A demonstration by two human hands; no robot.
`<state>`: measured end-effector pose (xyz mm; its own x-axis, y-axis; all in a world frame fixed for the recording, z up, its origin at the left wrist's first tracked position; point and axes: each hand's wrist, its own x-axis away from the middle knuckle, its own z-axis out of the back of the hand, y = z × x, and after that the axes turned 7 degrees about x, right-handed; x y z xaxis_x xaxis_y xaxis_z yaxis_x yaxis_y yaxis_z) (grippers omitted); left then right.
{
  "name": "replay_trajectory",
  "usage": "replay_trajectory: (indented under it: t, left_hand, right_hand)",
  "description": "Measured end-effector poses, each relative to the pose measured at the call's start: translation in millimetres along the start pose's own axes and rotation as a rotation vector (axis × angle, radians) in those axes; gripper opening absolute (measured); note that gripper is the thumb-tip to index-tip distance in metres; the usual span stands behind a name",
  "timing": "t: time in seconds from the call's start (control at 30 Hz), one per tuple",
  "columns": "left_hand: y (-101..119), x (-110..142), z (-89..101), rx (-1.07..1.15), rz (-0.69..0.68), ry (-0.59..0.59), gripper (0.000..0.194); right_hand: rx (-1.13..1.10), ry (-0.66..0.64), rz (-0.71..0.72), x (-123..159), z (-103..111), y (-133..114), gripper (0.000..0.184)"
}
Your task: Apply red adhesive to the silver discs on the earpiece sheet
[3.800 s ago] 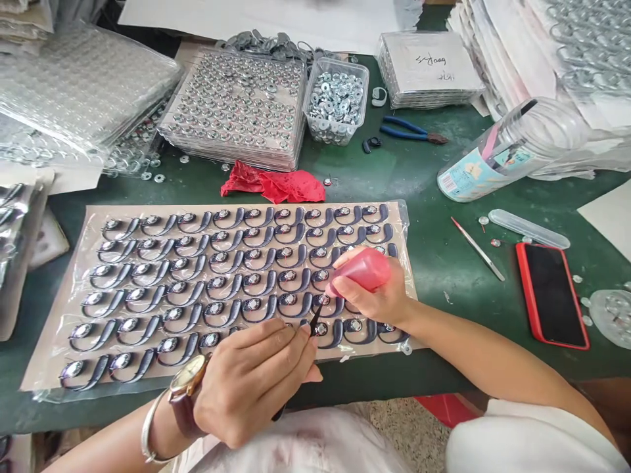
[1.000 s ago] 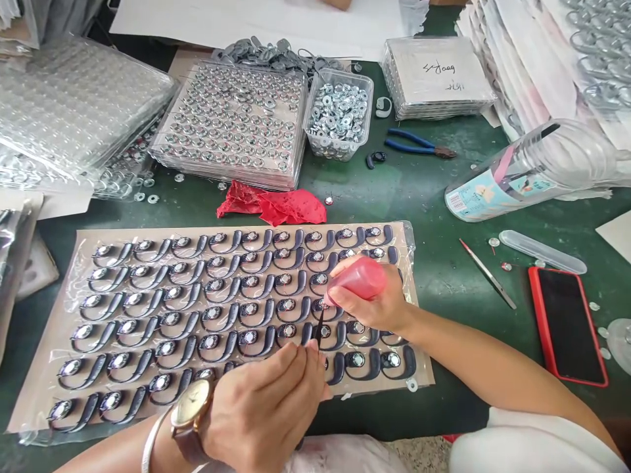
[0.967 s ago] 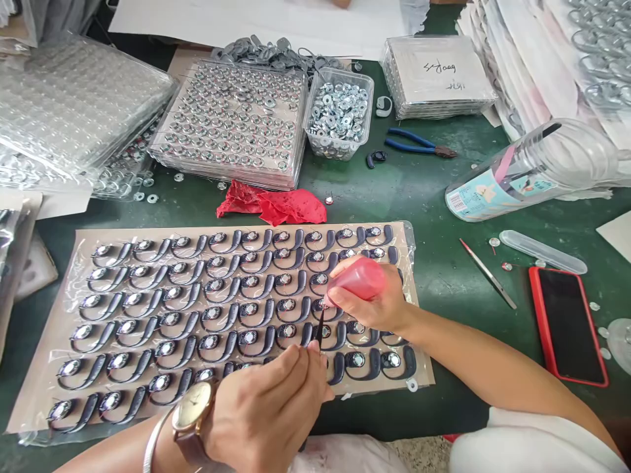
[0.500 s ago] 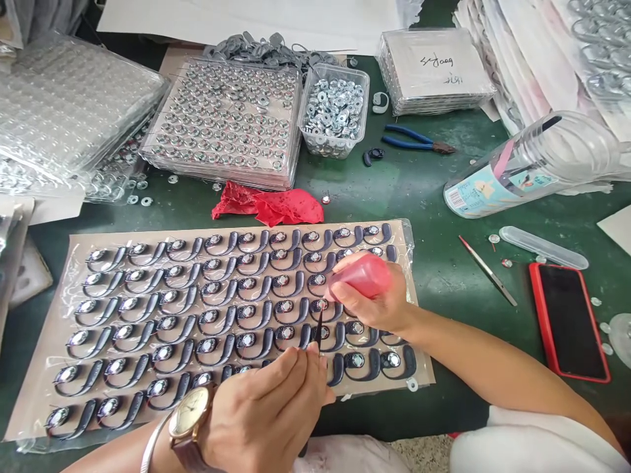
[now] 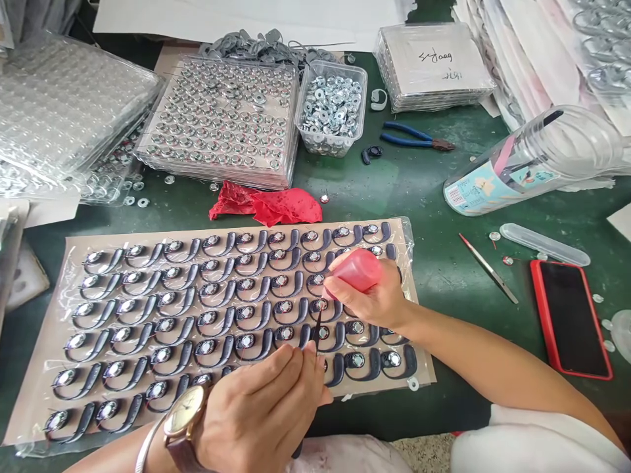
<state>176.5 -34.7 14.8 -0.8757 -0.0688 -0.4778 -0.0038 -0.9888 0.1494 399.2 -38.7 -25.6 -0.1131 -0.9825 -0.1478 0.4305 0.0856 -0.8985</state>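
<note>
A brown board [image 5: 44,368] wrapped in clear film lies in front of me with rows of dark ear-hook pieces [image 5: 172,309], each with a shiny round speaker disc. My right hand [image 5: 369,299] is closed round a small red squeeze bottle [image 5: 357,270], nozzle down over a piece near the board's right side. My left hand [image 5: 261,410], with a wristwatch, pinches black tweezers [image 5: 318,325] whose tip points at that same piece.
Behind the board lie a red rag [image 5: 269,203], stacked clear trays of speaker discs [image 5: 221,121], a tub of metal washers [image 5: 332,105] and blue pliers [image 5: 411,136]. To the right are a clear bottle [image 5: 517,161], a thin tool [image 5: 488,268] and a red-cased phone [image 5: 572,318].
Over the frames both hands stay at the same piece on the board's right side. The view has shifted slightly; the bottle nozzle and tweezers tip have barely moved.
</note>
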Motion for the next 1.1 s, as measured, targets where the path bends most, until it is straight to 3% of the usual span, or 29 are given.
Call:
replay_trajectory:
  t: [0.37,0.77,0.97,1.1]
  left_hand:
    - [-7.4,-0.7,6.6,0.235,0.221,0.008,0.022]
    - [-22.9,-13.9,15.2,0.322,0.288,0.024,0.015]
    - [-37.6,-12.4,17.1,0.435,0.383,0.076,0.016]
    - [-40.6,-10.7,18.2,0.439,0.398,0.085,0.014]
  right_hand:
    - [0.048,0.036,0.046,-1.6,7.2,-6.4,0.025]
    - [0.014,0.006,0.058,0.4,5.2,-4.6,0.021]
    - [-0.025,-0.012,0.182,4.3,3.3,-2.8,0.016]
    - [-0.061,-0.06,0.087,-1.9,17.6,-15.4,0.016]
